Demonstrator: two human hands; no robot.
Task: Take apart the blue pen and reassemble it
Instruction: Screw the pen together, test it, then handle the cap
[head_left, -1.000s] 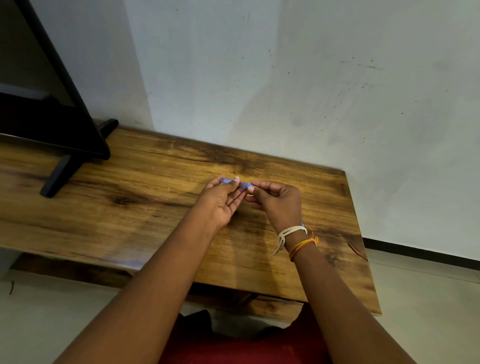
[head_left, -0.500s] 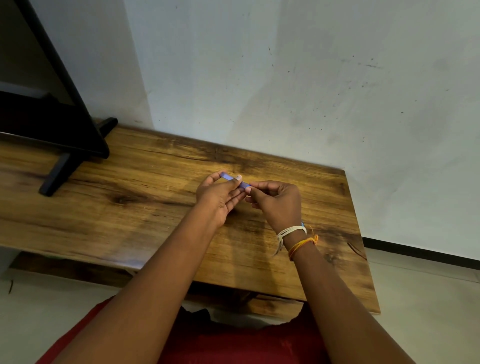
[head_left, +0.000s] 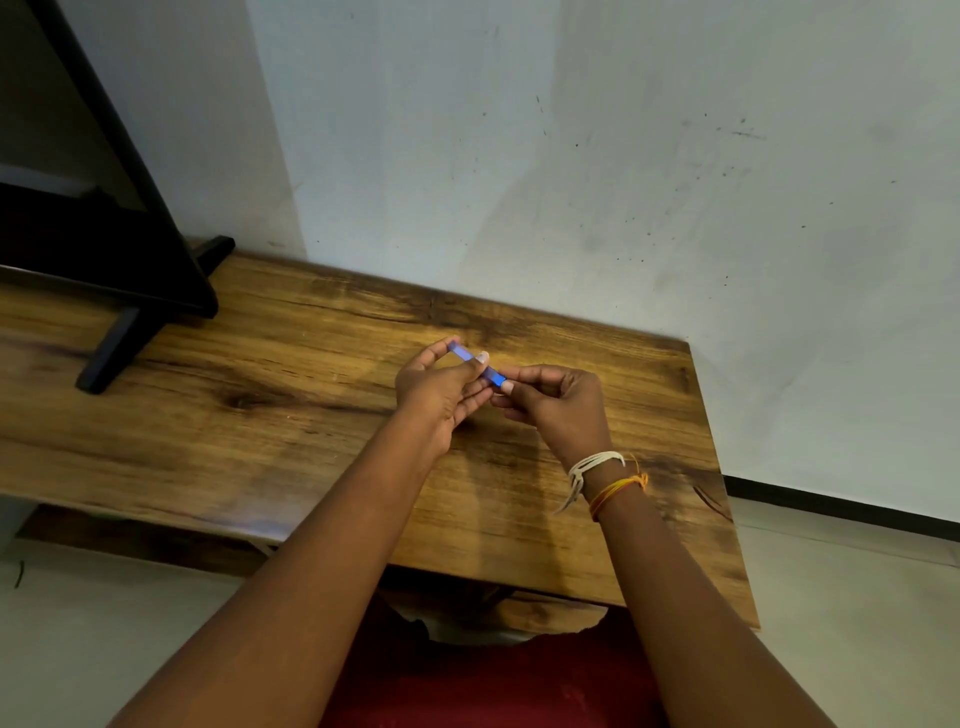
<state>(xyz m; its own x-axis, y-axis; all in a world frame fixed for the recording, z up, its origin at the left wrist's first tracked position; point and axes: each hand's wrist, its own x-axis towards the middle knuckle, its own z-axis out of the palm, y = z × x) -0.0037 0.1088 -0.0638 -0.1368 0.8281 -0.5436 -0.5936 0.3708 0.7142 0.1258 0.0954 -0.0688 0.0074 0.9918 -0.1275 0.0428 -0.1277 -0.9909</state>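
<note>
Both grips pinching the blue pen (head_left: 477, 364), left hand (head_left: 441, 395) and right hand (head_left: 556, 405), above the wooden table (head_left: 260, 415).

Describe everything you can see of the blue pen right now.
The blue pen is a slim, translucent-looking blue plastic barrel, held above the wooden table, slanting from upper left to lower right. The left hand pinches its middle and far end; the right hand grips the near end. Fingers hide its tip, cap and any seam.
</note>
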